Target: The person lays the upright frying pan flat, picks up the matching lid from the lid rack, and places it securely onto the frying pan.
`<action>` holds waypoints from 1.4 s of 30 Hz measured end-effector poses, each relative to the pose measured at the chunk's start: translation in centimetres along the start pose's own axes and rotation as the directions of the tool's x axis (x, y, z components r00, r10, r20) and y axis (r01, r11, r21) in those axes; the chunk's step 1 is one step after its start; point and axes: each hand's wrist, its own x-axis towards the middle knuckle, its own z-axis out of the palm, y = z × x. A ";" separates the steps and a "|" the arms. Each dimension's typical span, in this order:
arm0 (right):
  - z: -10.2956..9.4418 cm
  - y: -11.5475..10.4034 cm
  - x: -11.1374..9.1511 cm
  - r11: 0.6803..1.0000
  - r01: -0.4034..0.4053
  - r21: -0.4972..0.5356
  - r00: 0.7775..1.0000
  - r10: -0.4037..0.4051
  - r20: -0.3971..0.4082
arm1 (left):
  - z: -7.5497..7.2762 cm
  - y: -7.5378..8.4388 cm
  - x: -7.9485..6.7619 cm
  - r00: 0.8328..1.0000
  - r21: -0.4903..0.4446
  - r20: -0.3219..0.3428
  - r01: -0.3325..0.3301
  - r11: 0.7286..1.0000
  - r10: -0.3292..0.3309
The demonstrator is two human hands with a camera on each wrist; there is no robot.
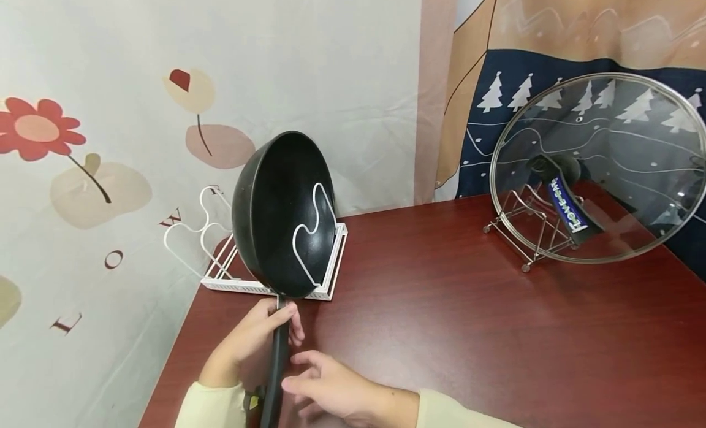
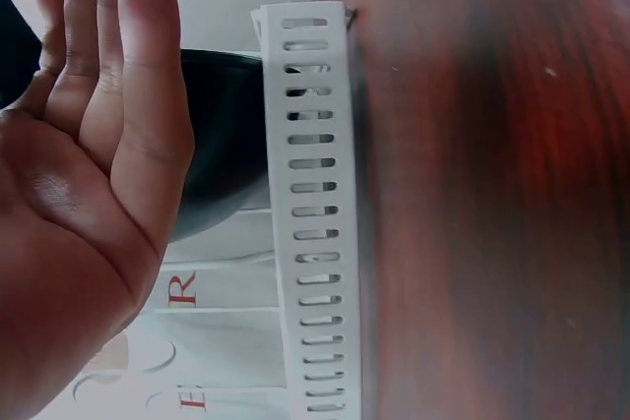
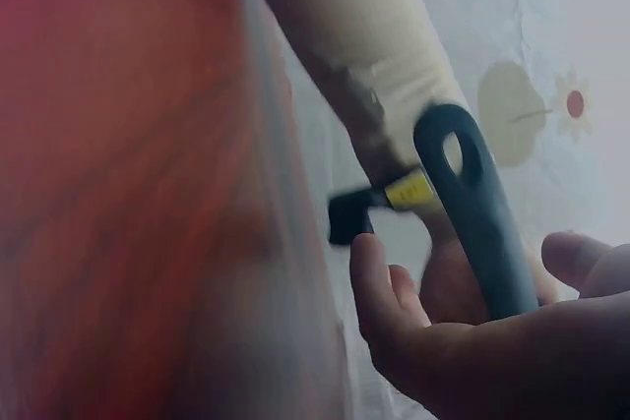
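Your left hand point(image 1: 248, 336): at handle's point(image 1: 279, 354) 12 o'clock end, grip hard to tell
Right hand point(image 1: 344, 388): loosely spread, 4 o'clock
Pan point(image 1: 278, 207): in rack point(image 1: 237, 286)

Pale yellow sleeves point(image 1: 212, 406), bare left hand point(image 1: 254, 333), bare right hand point(image 1: 336, 385), black left-wrist device point(image 3: 348, 218), small yellow label point(image 3: 409, 190)

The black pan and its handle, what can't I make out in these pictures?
Underside of the pan: head view, hidden by its own wall.
End of the handle: head view, cut off by the bottom edge; right wrist view shows it.
Part of the pan: left wrist view, hidden behind the left hand.
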 end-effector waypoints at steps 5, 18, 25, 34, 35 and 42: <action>1.0 0.6 0.4 0.996 -0.033 0.085 0.997 0.027 0.069 | 0.3 0.1 -0.2 1.000 -0.029 -0.015 -0.003 1.000 0.003; 1.3 1.2 0.8 0.995 -0.003 0.099 0.985 -0.015 0.174 | -0.1 0.5 0.5 1.000 -0.067 0.023 0.016 0.998 -0.015; 1.0 1.5 1.0 0.998 0.006 0.070 0.983 -0.019 0.184 | 0.1 0.2 0.5 0.998 -0.104 0.066 0.006 0.995 0.001; 0.7 2.1 1.3 0.998 0.004 0.057 0.980 -0.015 0.197 | 0.2 -0.4 0.5 0.998 -0.031 0.055 -0.019 0.999 0.021; 0.7 2.2 1.3 0.998 0.004 0.057 0.980 -0.015 0.200 | 0.2 -0.5 0.5 0.999 -0.016 0.049 -0.021 1.000 0.022; 0.8 2.4 1.5 0.996 0.070 0.052 0.969 -0.080 0.232 | 0.2 -0.5 0.3 1.000 0.031 0.010 0.024 0.999 -0.024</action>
